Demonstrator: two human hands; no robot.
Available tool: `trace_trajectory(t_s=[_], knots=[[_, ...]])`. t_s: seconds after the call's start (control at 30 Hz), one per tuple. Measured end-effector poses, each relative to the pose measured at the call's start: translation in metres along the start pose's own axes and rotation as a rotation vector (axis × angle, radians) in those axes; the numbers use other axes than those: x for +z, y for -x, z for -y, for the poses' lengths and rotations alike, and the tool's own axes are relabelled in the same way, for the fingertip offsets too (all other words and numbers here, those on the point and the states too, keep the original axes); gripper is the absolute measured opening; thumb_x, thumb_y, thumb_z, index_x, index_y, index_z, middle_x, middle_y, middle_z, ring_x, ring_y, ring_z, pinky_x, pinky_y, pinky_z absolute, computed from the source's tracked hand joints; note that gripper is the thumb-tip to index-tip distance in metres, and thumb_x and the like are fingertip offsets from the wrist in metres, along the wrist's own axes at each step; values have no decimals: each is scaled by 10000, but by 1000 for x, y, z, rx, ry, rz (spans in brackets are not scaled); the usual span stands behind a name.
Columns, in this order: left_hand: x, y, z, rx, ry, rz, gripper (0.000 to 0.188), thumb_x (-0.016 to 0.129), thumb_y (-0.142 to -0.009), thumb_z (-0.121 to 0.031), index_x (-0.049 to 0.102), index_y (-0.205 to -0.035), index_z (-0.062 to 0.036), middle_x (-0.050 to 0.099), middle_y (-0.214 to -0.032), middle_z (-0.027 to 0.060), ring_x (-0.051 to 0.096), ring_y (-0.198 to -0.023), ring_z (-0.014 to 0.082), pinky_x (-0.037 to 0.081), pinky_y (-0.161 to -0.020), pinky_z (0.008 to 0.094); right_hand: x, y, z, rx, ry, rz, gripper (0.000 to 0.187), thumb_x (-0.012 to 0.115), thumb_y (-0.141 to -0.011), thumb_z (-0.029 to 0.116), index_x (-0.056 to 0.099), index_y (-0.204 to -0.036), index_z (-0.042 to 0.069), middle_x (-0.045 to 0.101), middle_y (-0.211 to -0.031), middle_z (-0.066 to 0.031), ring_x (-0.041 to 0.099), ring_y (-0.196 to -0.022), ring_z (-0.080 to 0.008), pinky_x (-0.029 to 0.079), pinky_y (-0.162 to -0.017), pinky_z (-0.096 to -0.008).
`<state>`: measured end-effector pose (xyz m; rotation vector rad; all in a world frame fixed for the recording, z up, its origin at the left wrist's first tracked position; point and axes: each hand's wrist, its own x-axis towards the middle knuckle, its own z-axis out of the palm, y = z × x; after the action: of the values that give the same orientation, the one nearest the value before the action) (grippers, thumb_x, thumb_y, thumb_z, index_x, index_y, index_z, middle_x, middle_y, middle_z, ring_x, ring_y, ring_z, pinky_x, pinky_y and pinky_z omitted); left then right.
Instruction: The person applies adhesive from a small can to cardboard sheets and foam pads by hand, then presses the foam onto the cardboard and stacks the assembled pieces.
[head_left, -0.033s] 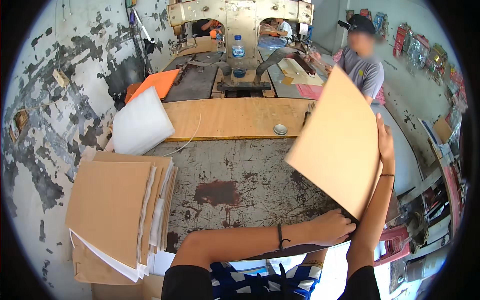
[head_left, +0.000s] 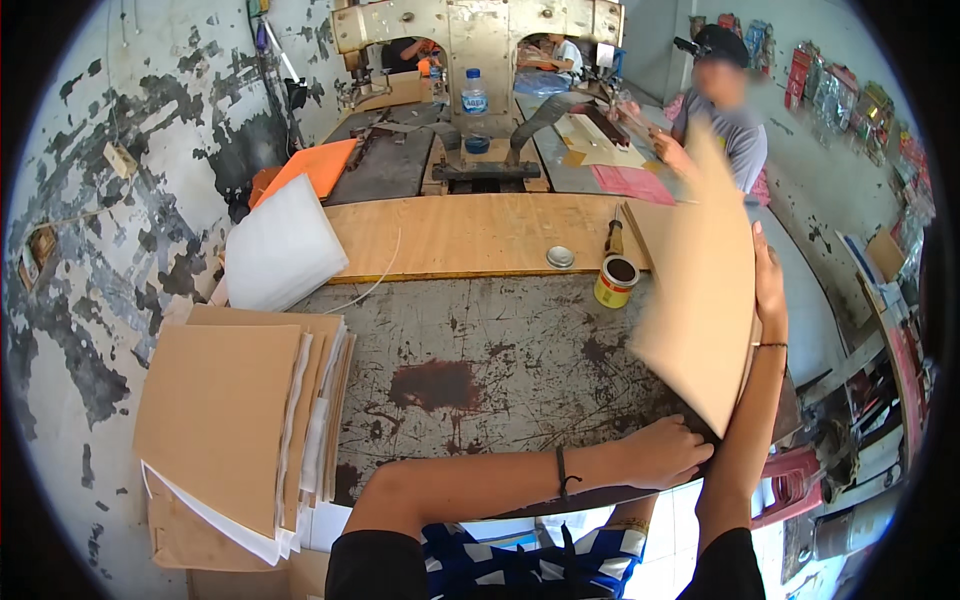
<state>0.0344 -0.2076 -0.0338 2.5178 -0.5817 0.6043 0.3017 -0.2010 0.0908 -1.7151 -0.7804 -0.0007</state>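
A tan cardboard sheet (head_left: 700,300) stands tilted up at the right of the worktable, blurred by motion. My right hand (head_left: 768,275) is at its right edge, fingers pointing away from me along the board; the thumb side is partly hidden. Close to the sheet's near corner, my left hand (head_left: 668,452) is curled at the table's front edge. Whether anything is inside those fingers is hidden. Beyond the sheet's left edge stand an open can of dark brown stuff (head_left: 616,282) and a wooden-handled tool (head_left: 614,238).
Stacked cardboard with white sheets (head_left: 220,420) rises at the left, a white foam-like pack (head_left: 285,245) behind it. A round lid (head_left: 561,257) lies on the wooden board (head_left: 450,235). A press-like machine (head_left: 480,60) with a bottle (head_left: 474,95) stands ahead. A person (head_left: 720,110) works at far right.
The cardboard sheet has swung right and turned more edge-on, uncovering the can and more of the tool. My hands have barely moved. The other person's hand has shifted near the sheet.
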Motion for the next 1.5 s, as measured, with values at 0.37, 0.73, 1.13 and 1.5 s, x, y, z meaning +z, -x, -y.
trace_trajectory(t_s=[0.37, 0.73, 1.13, 1.5], knots=[[17, 4, -41, 363, -107, 150, 181, 656, -837, -225, 639, -948, -84, 643, -815, 40, 654, -843, 212, 466, -831, 375, 24, 17, 33, -128, 363, 253, 702, 550, -989, 567, 499, -658, -50, 453, -592, -46, 430, -603, -141, 388, -566, -370], [125, 61, -88, 320, -409, 569, 175, 618, -888, -212, 782, -887, -150, 731, -832, 4, 635, -905, 226, 364, -1007, 503, 113, 90, 81, -404, 394, 637, 414, 594, -986, 323, 626, -816, -53, 604, -723, -258, 591, -670, -406, 455, -668, -476], [-33, 44, -125, 204, -973, 729, 516, 425, -1032, -340, 437, -1510, -147, 342, -1576, 140, 302, -1468, 356, 174, -1206, 644, 95, 59, 54, -416, 267, 367, 348, 758, -883, 259, 682, -1089, -11, 718, -1033, -141, 673, -959, -274, 518, -820, -398], [-25, 44, -98, 70, -860, 649, 641, 534, -967, -441, 369, -1553, -240, 221, -1646, 101, 198, -1505, 423, 218, -1179, 665, 129, 64, 15, -167, 237, 667, 838, 866, -770, 299, 447, -1421, -23, 630, -1293, -205, 619, -1198, -303, 470, -1047, -417]])
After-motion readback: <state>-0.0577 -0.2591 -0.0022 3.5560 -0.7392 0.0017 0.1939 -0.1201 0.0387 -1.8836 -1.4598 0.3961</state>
